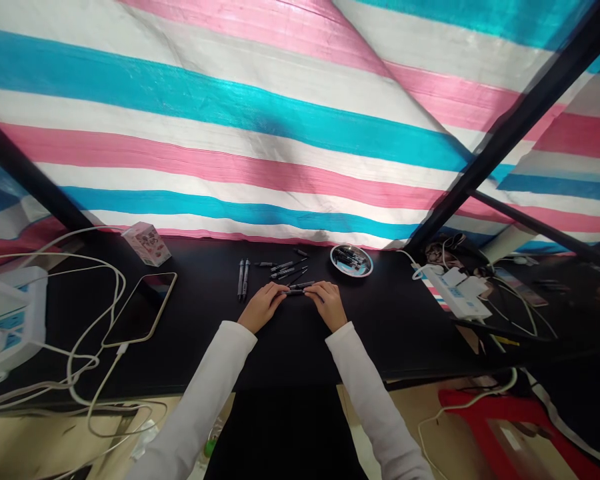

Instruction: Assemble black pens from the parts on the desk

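Between my two hands a dark pen (295, 293) lies level, just above or on the black table. The fingers of my left hand (264, 303) pinch its left end, and those of my right hand (327, 300) close on its right end. Just beyond my fingers lie several loose dark pen parts (282, 271), some of them thin like refills. Left of them, two grey pens (243, 280) rest side by side, pointing away from me. To the right stands a round metal bowl (336, 265) with small dark pen parts in it.
A phone (143, 308) on a charging cable lies at left, near a small pink box (147, 244) and a white power strip (15, 323) with looping cables. Another power strip (453, 293) sits at right among clutter. A striped sheet (260, 153) hangs behind the black table (290, 360).
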Motion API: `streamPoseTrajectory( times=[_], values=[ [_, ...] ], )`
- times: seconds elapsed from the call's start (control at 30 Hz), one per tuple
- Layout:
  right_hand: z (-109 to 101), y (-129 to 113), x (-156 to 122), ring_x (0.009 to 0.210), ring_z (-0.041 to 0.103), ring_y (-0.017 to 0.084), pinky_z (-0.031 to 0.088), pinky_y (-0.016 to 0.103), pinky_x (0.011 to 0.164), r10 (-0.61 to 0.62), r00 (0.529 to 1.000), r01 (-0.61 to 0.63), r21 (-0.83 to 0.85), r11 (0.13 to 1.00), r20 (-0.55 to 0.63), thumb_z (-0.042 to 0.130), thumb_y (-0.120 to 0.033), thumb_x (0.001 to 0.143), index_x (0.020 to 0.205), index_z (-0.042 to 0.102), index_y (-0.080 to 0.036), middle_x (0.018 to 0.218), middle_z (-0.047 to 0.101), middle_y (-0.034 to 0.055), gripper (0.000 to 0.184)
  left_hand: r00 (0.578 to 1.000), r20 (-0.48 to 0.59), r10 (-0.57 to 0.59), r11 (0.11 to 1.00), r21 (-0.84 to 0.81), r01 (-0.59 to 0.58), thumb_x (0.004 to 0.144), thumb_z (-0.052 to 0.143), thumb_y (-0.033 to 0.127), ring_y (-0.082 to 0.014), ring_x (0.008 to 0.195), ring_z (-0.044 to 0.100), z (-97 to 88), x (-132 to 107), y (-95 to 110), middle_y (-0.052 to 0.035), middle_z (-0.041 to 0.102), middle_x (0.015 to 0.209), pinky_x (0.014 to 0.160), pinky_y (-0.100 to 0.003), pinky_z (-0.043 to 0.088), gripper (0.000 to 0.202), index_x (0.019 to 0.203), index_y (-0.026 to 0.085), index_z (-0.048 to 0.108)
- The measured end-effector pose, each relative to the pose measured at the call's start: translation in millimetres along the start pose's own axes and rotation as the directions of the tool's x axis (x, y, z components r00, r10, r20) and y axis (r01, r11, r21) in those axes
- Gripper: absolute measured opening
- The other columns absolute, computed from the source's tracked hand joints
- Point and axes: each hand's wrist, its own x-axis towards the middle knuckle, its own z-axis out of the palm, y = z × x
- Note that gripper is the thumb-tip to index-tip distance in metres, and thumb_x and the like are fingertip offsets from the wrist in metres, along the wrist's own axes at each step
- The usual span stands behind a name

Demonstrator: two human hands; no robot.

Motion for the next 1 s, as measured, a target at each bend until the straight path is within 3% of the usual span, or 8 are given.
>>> streamPoseTrajectory(
  times=[0.13,0.3,0.43,0.63,0.83,1.0],
  values=[
    [0,0,0,0.085,0.057,0.015,0.039,0.029,0.078,0.013,1.0,-0.013,0.016,1.0,0.012,0.049,-0.033,0.088,0.092,0.066,-0.024,0.087,0.064,0.0025,0.019,1.0,0.011,0.003,1.0,0.01,-0.004,0.093,0.038,0.026,-0.0179,0.094,0.055,0.1,0,0,-0.0039,0.057,0.097,0.086,-0.033,0.044,0.02,0.106,0.022,0.053],
    [-2,-3,1,0.097,0.053,0.018,0.04,0.032,0.083,0.097,0.995,-0.096,-0.031,0.995,0.013,0.043,-0.036,0.09,0.12,0.053,-0.022,0.107,0.058,0.0074,0.034,0.996,-0.073,-0.051,0.998,0.02,0.053,0.093,0.035,0.022,-0.019,0.096,0.055,1.7,0,-4,-0.0055,0.056,0.1,0.087,-0.035,0.043,0.02,0.107,0.02,0.049],
    [2,-5,-1,0.098,0.05,0.019,0.038,0.032,0.083,0.057,0.992,-0.044,-0.114,0.993,0.109,0.04,-0.029,0.091,0.11,0.058,-0.024,0.107,0.055,0.0073,0.026,0.982,-0.153,-0.11,0.994,-0.001,0.111,0.093,0.033,0.021,-0.0189,0.097,0.054,2.9,0,-8,-0.0063,0.055,0.103,0.087,-0.035,0.042,0.02,0.107,0.019,0.046],
    [8,-8,0,0.093,0.049,0.02,0.036,0.033,0.081,0.043,0.972,0.001,-0.188,0.982,0.231,0.051,-0.03,0.086,0.092,0.057,-0.02,0.094,0.056,0.0061,0.014,0.983,-0.167,-0.074,0.991,0.098,0.091,0.093,0.033,0.019,-0.0182,0.094,0.053,4.3,0,-10,-0.0055,0.055,0.1,0.083,-0.034,0.041,0.018,0.105,0.019,0.047],
    [7,-8,0,0.09,0.049,0.02,0.034,0.032,0.079,0.02,0.957,0.027,-0.159,0.987,0.289,0.047,-0.029,0.088,0.104,0.055,-0.021,0.095,0.058,0.0055,0.019,0.987,-0.155,-0.05,0.978,0.195,0.08,0.092,0.034,0.018,-0.0193,0.094,0.052,4.5,0,-10,-0.0056,0.054,0.098,0.081,-0.033,0.039,0.016,0.104,0.019,0.046],
    [11,-8,1,0.09,0.048,0.021,0.033,0.032,0.078,0.044,0.963,0.008,-0.191,0.982,0.265,0.05,-0.035,0.086,0.098,0.056,-0.02,0.095,0.058,0.0058,0.02,0.987,-0.156,-0.045,0.966,0.244,0.082,0.092,0.035,0.016,-0.0191,0.092,0.051,4.7,0,-10,-0.005,0.054,0.098,0.082,-0.033,0.038,0.017,0.104,0.019,0.047]
  ],
)
